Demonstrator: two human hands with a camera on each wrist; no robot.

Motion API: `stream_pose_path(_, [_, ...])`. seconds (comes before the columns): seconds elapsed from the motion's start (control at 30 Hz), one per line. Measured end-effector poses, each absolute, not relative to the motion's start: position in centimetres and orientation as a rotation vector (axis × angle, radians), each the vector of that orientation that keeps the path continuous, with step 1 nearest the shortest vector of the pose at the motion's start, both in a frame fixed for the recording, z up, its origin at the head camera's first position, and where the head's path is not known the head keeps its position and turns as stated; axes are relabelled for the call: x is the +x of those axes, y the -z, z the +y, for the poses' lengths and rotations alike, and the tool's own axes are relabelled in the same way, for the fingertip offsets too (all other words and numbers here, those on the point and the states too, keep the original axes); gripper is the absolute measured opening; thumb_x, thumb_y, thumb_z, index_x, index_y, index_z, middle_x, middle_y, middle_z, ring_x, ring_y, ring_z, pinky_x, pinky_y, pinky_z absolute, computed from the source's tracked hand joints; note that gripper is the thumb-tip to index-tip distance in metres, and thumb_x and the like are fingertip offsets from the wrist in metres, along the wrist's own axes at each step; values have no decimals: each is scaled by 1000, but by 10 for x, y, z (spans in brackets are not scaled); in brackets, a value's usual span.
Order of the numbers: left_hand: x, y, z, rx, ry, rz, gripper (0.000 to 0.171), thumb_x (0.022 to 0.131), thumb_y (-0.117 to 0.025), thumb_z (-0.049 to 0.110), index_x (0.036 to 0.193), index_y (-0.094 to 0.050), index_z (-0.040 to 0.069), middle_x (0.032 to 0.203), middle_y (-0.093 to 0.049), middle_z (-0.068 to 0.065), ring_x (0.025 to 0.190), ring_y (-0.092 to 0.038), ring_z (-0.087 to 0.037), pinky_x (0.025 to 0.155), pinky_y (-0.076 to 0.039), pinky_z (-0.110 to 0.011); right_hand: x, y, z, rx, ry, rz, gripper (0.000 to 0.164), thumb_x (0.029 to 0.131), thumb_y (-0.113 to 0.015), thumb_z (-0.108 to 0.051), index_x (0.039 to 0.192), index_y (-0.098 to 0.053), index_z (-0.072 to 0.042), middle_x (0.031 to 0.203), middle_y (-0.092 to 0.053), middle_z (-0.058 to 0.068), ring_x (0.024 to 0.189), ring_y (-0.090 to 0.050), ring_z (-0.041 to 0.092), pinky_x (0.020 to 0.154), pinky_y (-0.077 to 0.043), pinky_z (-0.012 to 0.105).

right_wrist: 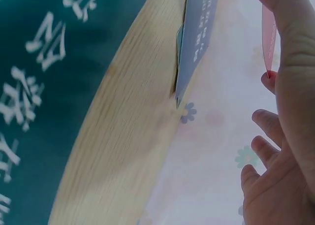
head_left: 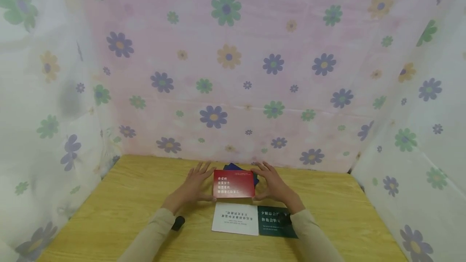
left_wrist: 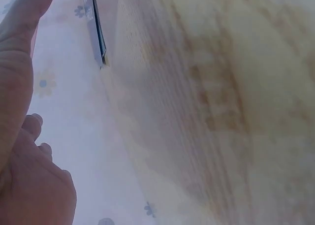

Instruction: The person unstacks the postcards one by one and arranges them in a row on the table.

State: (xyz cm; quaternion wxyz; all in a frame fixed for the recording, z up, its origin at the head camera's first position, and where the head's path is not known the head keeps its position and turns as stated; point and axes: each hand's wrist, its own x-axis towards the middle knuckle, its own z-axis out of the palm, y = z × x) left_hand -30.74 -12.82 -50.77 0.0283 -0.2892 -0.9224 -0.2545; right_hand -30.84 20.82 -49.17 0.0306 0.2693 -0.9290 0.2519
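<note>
A red card [head_left: 234, 189] with white lettering is held up between both hands, above the table. My left hand [head_left: 194, 184] grips its left edge, thumb at the lower corner and a finger at the upper one. On the opposite edge my right hand [head_left: 272, 184] grips it the same way. A sliver of the red card [right_wrist: 268, 40] shows by the right fingertips in the right wrist view. Behind it, partly hidden, lies a small pile of blue cards [head_left: 232, 166]. Nearer to me are a white card [head_left: 234, 223] and a dark green card [head_left: 271, 229], side by side.
The wood-grain table [head_left: 127, 197] reaches back to a flowered curtain [head_left: 247, 104], which also hangs along both sides. My right wrist and its dark camera cover part of the green card. Another dark camera [head_left: 178, 223] sits at my left wrist.
</note>
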Motion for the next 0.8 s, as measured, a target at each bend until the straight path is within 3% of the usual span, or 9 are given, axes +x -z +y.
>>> stream_pose_path(0.23, [-296, 507, -133, -888, 818, -2809, 103, 71, -92, 42, 153, -44, 4, 166, -22, -23, 152, -12, -54, 117, -14, -75, -294, 489, 205, 834, -773, -2840, 99, 63, -98, -39, 147, -55, -7, 165, -30, 19, 153, -19, 46, 114, -29, 72])
stream_pose_path(0.8, [-270, 509, -155, -888, 818, -2761, 99, 68, -94, 28, 149, -46, -2, 162, -28, -29, 146, -19, -61, 111, -21, -80, -273, 495, 180, 882, -900, -2868, 98, 66, -96, -36, 148, -53, -4, 163, -32, 22, 152, -15, 51, 113, -28, 75])
